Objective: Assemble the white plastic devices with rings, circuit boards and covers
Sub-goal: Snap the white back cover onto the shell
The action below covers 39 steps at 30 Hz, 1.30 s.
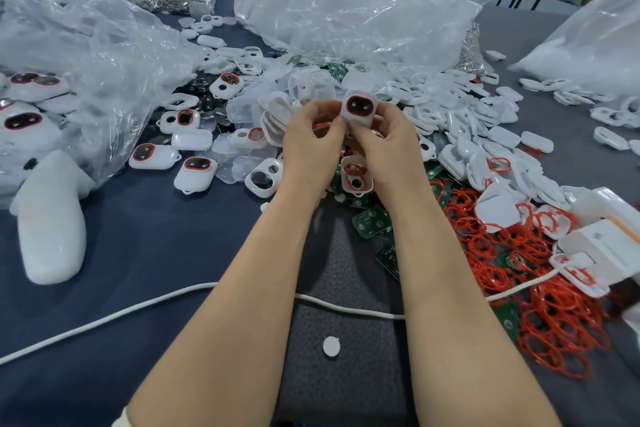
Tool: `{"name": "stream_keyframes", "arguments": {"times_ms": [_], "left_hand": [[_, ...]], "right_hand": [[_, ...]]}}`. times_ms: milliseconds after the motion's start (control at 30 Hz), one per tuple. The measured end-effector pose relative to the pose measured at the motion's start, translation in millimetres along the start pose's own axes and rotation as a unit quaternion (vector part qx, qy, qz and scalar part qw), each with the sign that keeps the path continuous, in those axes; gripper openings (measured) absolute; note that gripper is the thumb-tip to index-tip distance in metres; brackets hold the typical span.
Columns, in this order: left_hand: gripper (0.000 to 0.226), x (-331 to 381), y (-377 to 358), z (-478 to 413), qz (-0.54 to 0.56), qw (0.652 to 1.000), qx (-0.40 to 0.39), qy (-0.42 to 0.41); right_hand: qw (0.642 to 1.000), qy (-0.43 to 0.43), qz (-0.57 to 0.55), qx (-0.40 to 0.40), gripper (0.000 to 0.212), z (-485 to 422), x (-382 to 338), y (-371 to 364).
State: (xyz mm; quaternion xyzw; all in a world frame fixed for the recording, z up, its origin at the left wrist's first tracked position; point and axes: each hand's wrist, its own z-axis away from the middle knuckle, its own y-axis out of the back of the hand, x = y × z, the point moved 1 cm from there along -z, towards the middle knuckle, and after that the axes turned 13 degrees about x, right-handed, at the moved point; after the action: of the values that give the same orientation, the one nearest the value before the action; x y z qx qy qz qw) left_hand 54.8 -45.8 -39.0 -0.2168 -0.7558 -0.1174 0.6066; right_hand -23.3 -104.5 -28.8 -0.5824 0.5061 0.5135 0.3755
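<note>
- Head view: the left hand point(313, 140) and right hand point(384, 139) pinch one white device point(358, 108) between curled fingertips, its red-rimmed window facing the camera.
- Just below the fingers lies an open shell point(356, 177); loose red rings point(519, 288) are heaped to their right.

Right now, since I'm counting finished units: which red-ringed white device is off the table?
The white device gripped between left hand and right hand, window facing the camera; the other ringed devices lie on the blue table.
</note>
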Motion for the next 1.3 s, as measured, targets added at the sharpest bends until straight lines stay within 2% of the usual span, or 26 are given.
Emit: {"name": "stream_keyframes", "arguments": {"times_ms": [133, 367, 500, 700, 800, 967, 1200, 1300], "left_hand": [[0.013, 0.5, -0.3, 0.6, 0.016, 1.000, -0.004, 0.008], [0.016, -1.0, -0.4, -2.5, 0.005, 1.000, -0.001, 0.015], [0.014, -2.1, 2.0, -3.7, 0.008, 1.000, 0.004, 0.026], [0.009, -2.5, 0.3, -1.4, -0.007, 0.999, 0.006, 0.037], [0.006, -1.1, -0.1, -1.2, -0.010, 0.999, 0.008, 0.042], [0.001, -1.4, 1.0, -2.4, 0.027, 0.998, 0.019, 0.058], [0.004, -1.1, 1.8, -0.9, 0.056, 0.997, 0.003, 0.054], [0.008, 0.4, 3.1, -1.5, 0.022, 0.999, -0.016, 0.024]], "right_hand": [[1.000, 0.018, 0.013, 0.015, 0.023, 0.1, 1.1, -2.1], [1.000, 0.017, -0.016, 0.009, 0.026, 1.5, 2.0, -1.7], [0.999, 0.004, -0.036, -0.026, 0.026, 1.6, 2.3, 0.1], [0.993, 0.080, 0.087, 0.005, 0.017, -2.1, 4.5, -1.8], [0.991, 0.089, 0.101, 0.016, 0.006, -2.1, 6.5, -3.7], [0.992, 0.098, 0.083, 0.007, 0.012, -0.6, 5.4, -3.8], [0.997, 0.057, 0.052, -0.016, 0.020, 6.0, -1.1, -2.8], [0.998, 0.036, 0.037, -0.022, 0.023, 6.5, -2.3, -3.3]]}}
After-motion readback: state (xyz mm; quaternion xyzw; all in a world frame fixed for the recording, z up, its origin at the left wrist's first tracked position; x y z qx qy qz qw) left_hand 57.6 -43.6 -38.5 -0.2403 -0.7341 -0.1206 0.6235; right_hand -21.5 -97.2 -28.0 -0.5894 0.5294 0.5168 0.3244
